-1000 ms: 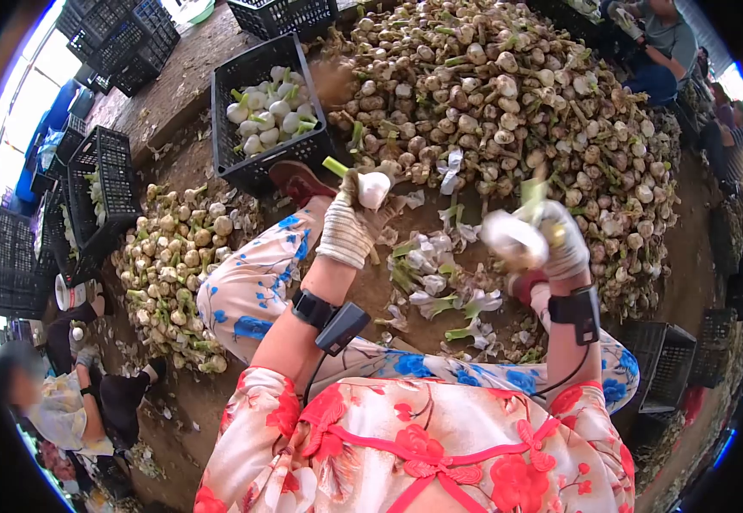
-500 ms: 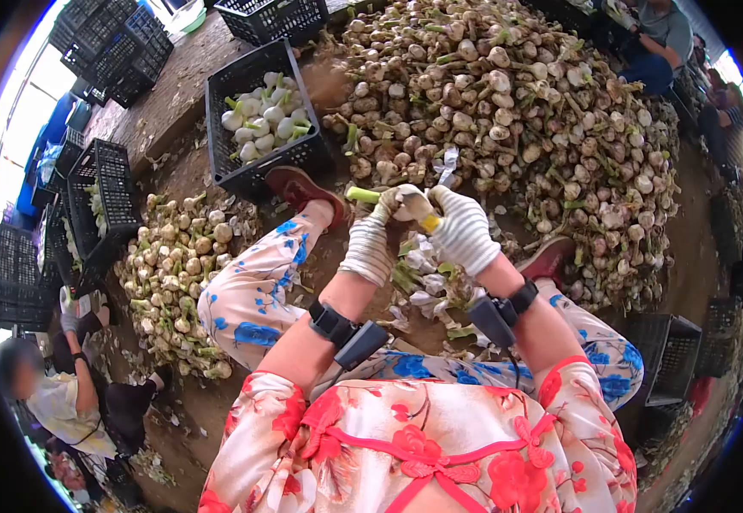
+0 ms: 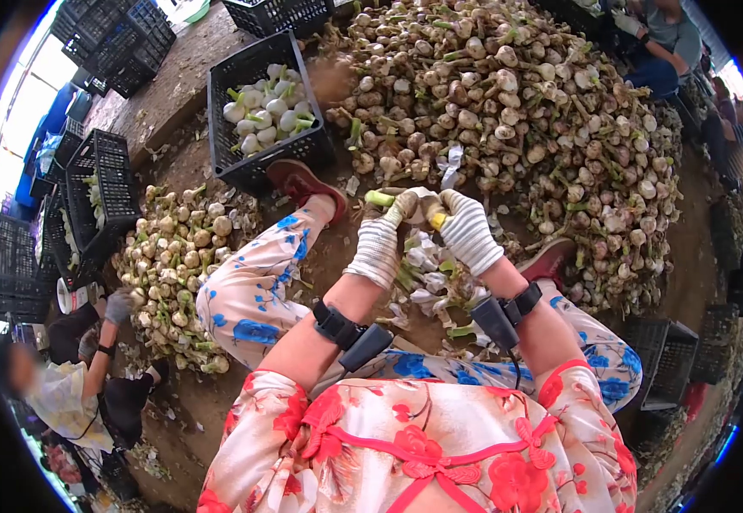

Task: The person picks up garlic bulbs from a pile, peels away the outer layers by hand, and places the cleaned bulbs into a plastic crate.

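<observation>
My left hand (image 3: 378, 244), in a striped white glove, is closed around a garlic bulb whose thick green stem (image 3: 379, 198) sticks out to the left. Fingers hide most of the bulb. In a matching glove, my right hand (image 3: 471, 232) grips a small knife (image 3: 437, 221) by its yellow handle, close against the bulb. The blade is mostly hidden between the hands. Below them, papery garlic skins and stem scraps (image 3: 429, 278) lie on the ground between my legs.
A black crate (image 3: 256, 178) holds cleaned white garlic (image 3: 271, 111). Ahead rises a large heap of untrimmed garlic (image 3: 517, 111); a smaller pile (image 3: 175, 265) lies left. A co-worker's gloved hand (image 3: 119, 306) is beside that pile. More crates (image 3: 666, 359) stand right.
Both my hands have shifted slightly, the stem moving a little right and down, with bulb and knife still held. The co-worker at left has lowered a hand to the smaller pile.
</observation>
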The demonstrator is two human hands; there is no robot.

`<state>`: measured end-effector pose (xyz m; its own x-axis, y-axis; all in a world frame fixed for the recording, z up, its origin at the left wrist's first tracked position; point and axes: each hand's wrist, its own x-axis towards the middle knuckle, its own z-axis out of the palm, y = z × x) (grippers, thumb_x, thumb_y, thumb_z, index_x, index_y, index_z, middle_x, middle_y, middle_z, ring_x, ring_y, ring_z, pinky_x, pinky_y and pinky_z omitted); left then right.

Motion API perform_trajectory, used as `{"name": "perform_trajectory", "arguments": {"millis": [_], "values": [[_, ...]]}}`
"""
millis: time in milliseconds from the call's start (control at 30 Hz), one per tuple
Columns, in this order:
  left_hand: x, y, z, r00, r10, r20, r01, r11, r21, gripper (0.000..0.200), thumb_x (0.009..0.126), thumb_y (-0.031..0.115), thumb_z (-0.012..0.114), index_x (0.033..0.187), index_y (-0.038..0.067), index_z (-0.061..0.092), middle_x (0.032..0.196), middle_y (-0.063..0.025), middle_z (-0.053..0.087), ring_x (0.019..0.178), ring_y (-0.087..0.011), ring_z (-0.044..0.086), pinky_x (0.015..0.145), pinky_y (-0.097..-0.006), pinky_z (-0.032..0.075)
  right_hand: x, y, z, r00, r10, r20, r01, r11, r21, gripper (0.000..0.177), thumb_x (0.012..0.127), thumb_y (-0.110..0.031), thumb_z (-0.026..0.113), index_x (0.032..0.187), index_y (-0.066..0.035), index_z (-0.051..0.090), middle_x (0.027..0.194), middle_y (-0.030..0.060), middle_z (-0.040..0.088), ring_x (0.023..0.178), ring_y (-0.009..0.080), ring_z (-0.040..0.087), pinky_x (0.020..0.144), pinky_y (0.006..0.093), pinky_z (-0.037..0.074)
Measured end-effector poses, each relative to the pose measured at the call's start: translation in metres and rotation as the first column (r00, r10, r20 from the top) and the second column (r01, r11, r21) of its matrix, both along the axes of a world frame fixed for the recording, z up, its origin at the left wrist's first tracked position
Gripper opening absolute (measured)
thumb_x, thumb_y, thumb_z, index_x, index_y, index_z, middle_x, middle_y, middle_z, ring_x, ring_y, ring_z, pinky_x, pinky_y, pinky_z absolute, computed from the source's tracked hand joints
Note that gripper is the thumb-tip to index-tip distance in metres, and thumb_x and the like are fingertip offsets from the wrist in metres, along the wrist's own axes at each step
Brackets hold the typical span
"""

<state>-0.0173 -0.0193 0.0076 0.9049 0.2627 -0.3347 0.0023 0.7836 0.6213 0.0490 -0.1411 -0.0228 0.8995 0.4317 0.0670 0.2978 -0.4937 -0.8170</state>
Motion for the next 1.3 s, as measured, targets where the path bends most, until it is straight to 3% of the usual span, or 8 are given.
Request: {"name": "perform_trajectory", "arguments": {"millis": [100, 233, 367, 800, 933, 1000, 1233, 1300], "values": [[0.0, 0.008, -0.018, 0.997, 0.024, -0.08, -0.021, 0.999, 0.033, 0.016, 0.079, 0.013, 0.063, 0.091, 0.006, 0.057, 0.084, -0.0058, 0.061, 0.074, -0.0158, 0.059, 0.066, -0.0273, 0.051, 0.008, -0.016, -0.018, 0.998, -0.067, 0.011, 0.068, 0.979, -0.192, 0.024, 0.076, -0.023, 0.061, 0.079, 0.001, 0.057, 0.065, 0.0233, 0.055, 0.057, 0.0373, 0.052, 0.052, 0.0383, 0.043], [0.005, 0.01, -0.02, 0.996, 0.047, -0.077, -0.043, 0.998, 0.052, 0.012, 0.08, 0.015, 0.062, 0.089, 0.008, 0.057, 0.084, -0.0049, 0.061, 0.07, -0.0151, 0.059, 0.053, -0.027, 0.049, -0.006, -0.028, -0.006, 0.817, -0.001, -0.577, 0.134, 0.973, 0.189, 0.019, 0.084, -0.02, 0.056, 0.091, -0.003, 0.057, 0.071, -0.0006, 0.056, 0.058, 0.0058, 0.048, 0.05, 0.0208, 0.042], [0.01, 0.003, -0.022, 0.996, -0.013, -0.091, 0.011, 1.0, -0.025, 0.012, 0.081, 0.015, 0.061, 0.089, 0.007, 0.057, 0.088, -0.0063, 0.061, 0.076, -0.0163, 0.059, 0.062, -0.0283, 0.05, -0.006, -0.007, 0.014, 0.998, -0.035, 0.047, 0.041, 0.99, -0.136, 0.031, 0.081, -0.032, 0.057, 0.082, -0.001, 0.056, 0.062, 0.0139, 0.056, 0.053, 0.0276, 0.052, 0.05, 0.0329, 0.042], [0.01, 0.011, -0.034, 0.98, -0.047, -0.195, 0.034, 0.997, -0.069, 0.019, 0.081, 0.017, 0.061, 0.094, 0.005, 0.055, 0.089, -0.0085, 0.06, 0.077, -0.0196, 0.059, 0.067, -0.0319, 0.051, -0.006, -0.011, -0.004, 0.84, 0.16, -0.518, 0.161, 0.839, 0.519, 0.025, 0.082, -0.017, 0.058, 0.1, 0.0, 0.056, 0.085, 0.0009, 0.057, 0.077, 0.0072, 0.047, 0.068, 0.0226, 0.042], [0.007, 0.003, -0.033, 0.981, 0.028, -0.19, -0.021, 0.999, 0.042, 0.019, 0.08, 0.017, 0.062, 0.095, 0.008, 0.055, 0.088, -0.0064, 0.06, 0.074, -0.0172, 0.058, 0.066, -0.029, 0.051, -0.018, 0.001, 0.003, 0.995, -0.012, 0.101, 0.006, 0.998, 0.06, 0.02, 0.079, -0.018, 0.059, 0.08, 0.0, 0.052, 0.062, 0.0125, 0.055, 0.053, 0.015, 0.049, 0.05, 0.0292, 0.042], [0.009, 0.006, -0.038, 0.982, 0.008, -0.187, 0.004, 0.998, 0.06, 0.018, 0.08, 0.018, 0.062, 0.094, 0.008, 0.055, 0.089, -0.0068, 0.06, 0.073, -0.017, 0.059, 0.064, -0.0292, 0.052, -0.003, -0.002, -0.014, 0.998, -0.041, 0.054, 0.027, 0.97, 0.244, 0.019, 0.078, -0.017, 0.059, 0.078, 0.0, 0.052, 0.061, 0.0164, 0.055, 0.049, 0.0236, 0.048, 0.05, 0.0324, 0.042], [0.011, 0.031, -0.046, 0.991, -0.043, -0.125, 0.01, 0.967, -0.254, 0.028, 0.085, 0.028, 0.053, 0.098, 0.003, 0.051, 0.089, -0.015, 0.059, 0.074, -0.028, 0.061, 0.059, -0.042, 0.056, 0.019, -0.045, -0.04, 1.0, 0.006, 0.011, 0.0, 0.869, -0.495, 0.022, 0.08, -0.024, 0.059, 0.087, -0.003, 0.057, 0.067, 0.0136, 0.059, 0.056, 0.026, 0.053, 0.056, 0.0333, 0.045], [0.012, 0.028, -0.039, 0.987, -0.034, -0.157, 0.019, 0.995, -0.102, 0.027, 0.086, 0.03, 0.053, 0.097, 0.005, 0.053, 0.088, -0.0113, 0.06, 0.069, -0.0223, 0.06, 0.055, -0.0342, 0.053, 0.015, -0.033, -0.04, 0.941, -0.037, -0.336, 0.03, 0.999, -0.025, 0.023, 0.08, -0.025, 0.06, 0.092, -0.005, 0.056, 0.072, 0.0089, 0.059, 0.062, 0.0217, 0.055, 0.059, 0.0313, 0.046]]}}
